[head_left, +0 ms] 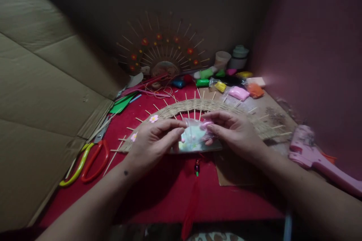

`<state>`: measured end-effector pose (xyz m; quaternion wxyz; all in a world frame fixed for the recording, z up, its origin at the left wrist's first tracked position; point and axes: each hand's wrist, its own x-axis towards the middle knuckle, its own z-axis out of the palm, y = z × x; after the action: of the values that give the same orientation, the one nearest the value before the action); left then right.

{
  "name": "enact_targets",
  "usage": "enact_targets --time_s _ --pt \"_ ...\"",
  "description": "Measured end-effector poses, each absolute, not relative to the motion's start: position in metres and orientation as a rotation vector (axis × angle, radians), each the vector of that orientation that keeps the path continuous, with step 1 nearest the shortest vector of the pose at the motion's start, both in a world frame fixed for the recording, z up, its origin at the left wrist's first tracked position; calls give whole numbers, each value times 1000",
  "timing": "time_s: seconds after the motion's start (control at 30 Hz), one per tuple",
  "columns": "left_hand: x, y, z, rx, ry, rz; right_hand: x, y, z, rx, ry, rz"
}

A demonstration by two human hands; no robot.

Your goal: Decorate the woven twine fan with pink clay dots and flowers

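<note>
Both hands hold a small clear plastic bag [192, 131] with some pink clay in it. My left hand [160, 137] pinches one end between thumb and fingertips. My right hand [230, 130] closes on the other end, where the pink lump [206, 125] shows. Under the hands lies a woven fan [181, 108] with thin sticks pointing outward. Two pink clay flowers [154, 118] sit on its left part. The pale decorated centre of the fan [186, 146] is partly hidden by the bag and hands. A red tassel [192, 199] with a dark bead hangs toward me.
Scissors [96, 162] with red and yellow handles lie left, beside a cardboard wall [56, 101]. A pink glue gun [311, 154] rests at right. Bagged clay, including a pink pack [239, 93], lines the back. A finished-looking flowered fan [165, 51] stands behind.
</note>
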<state>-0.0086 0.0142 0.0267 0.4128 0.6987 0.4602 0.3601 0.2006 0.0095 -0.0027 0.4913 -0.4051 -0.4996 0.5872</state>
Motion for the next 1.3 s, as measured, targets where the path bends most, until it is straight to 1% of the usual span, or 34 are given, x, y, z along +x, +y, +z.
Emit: enact_targets --time_s 0.07,0.17,0.37,0.5,0.57,0.7,0.9,0.97,1.1,1.3 --pt "-8 16 25 2016 1220 905 200 10 -6 -967 -1221 1412" --pt "-7 19 22 2338 1190 935 198 10 -8 -949 -1215 1399" --pt "-8 20 18 2266 1028 1092 197 8 -1 -864 -1154 1588" --pt "-7 23 17 2507 919 1059 197 7 2 -806 -1200 1658" --pt "-5 24 17 2530 874 1024 197 6 3 -797 -1216 1664" --pt "-2 23 20 2390 909 948 196 6 3 -791 -1160 1661" --pt "-1 27 14 2795 946 911 194 7 2 -900 -1089 1525" --pt "0 25 13 2765 996 955 194 7 2 -905 -1104 1509" --pt "3 19 16 2386 1086 1044 193 6 1 -881 -1133 1563" --pt "7 15 18 2177 1125 907 193 4 2 -846 -1161 1592"
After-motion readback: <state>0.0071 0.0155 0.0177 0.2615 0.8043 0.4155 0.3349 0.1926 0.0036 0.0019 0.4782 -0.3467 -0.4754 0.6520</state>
